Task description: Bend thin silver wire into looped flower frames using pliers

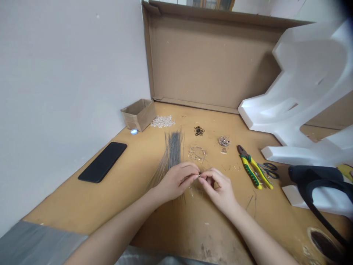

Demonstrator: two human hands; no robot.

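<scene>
My left hand [179,179] and my right hand [219,187] meet over the middle of the table, fingertips pinched round a small dark piece [199,175] too tiny to make out. Under and behind my left hand lies a bundle of thin grey wires [174,149]. Just beyond the fingertips is a loose ring of bent wire pieces [197,154]. Farther back sit a cluster of black rings [199,131] and a small heap of shiny metal bits [224,141]. Clear beads [162,121] are spread behind the wires.
Pliers with yellow-green handles [255,169] and dark scissors [268,170] lie to the right. A black phone [103,162] and a small open cardboard box [139,115] are on the left. White foam [298,92] and a black stand [309,191] occupy the right side.
</scene>
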